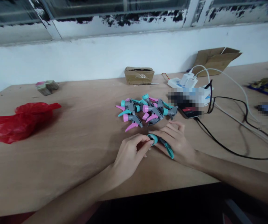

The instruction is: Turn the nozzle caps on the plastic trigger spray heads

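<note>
A spray head (pixel 163 142) with a teal collar and teal lever sits between the person's two hands, just below the centre of the frame. Its collar faces the left of the frame, which seems to suit the left hand (pixel 129 152): thumb and forefinger close in a pinch at the collar's rim. Whether they also grip a small piece inside the mouth cannot be told; the fingertips hide it. The right hand (pixel 178 141) curls loosely round the grey body, its fingers laid along the top and the lever pointing down toward the lower edge, probably so that the part stays steady while the other hand works at the collar. Both forearms run in from the bottom corners, the wrists low over the table (pixel 77 161), which likely steadies them.

Just above the hands, a heap of pink, teal and grey spray heads (pixel 150 109) lies jumbled, presumably there for easy reach. To its right is a phone (pixel 191 113) on a black cable, near a white power strip (pixel 174 82). A small box (pixel 139 77) and an open carton (pixel 208 62) stand toward the wall, upper centre and upper right, apparently out of the way. A red bag (pixel 31 116) slumps at the left.
</note>
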